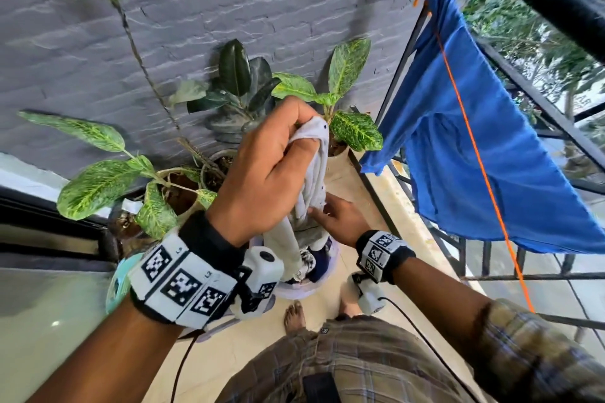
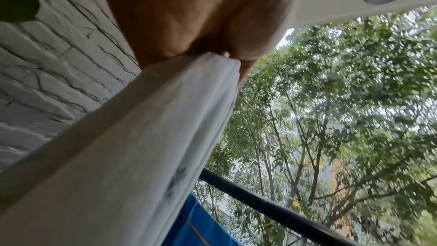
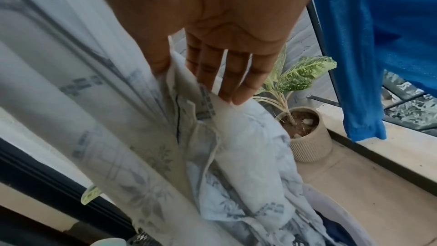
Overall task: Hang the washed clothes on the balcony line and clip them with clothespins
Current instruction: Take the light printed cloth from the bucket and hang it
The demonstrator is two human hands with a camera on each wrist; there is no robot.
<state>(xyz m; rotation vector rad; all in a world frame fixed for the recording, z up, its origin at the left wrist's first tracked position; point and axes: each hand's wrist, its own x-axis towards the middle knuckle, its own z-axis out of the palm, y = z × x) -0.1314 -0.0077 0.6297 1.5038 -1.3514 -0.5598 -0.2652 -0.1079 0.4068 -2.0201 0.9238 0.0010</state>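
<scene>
The left hand (image 1: 262,170) is clenched round the bunched top of a white patterned garment (image 1: 311,180), lifting it so the cloth hangs down in a twisted rope. The right hand (image 1: 337,216), lower and just to the right, has its fingers (image 3: 227,74) straight and spread against a fold of the same cloth, apparently feeling for an edge to open it out; it grips nothing.

The bottom of the garment still trails into the pale basin (image 1: 294,291) on the floor at the person's feet, where darker laundry (image 1: 319,267) also lies.

To the right, a blue shirt (image 1: 484,157) already hangs over the orange line (image 1: 471,141) by the balcony railing (image 1: 523,88); no clothespin is visible on it. Potted plants (image 1: 343,91) stand at the far wall.

So, as I judge it, one piece is up, the white one is only being drawn out and untangled, and more waits in the basin. Spreading, hanging and clipping all remain.
</scene>
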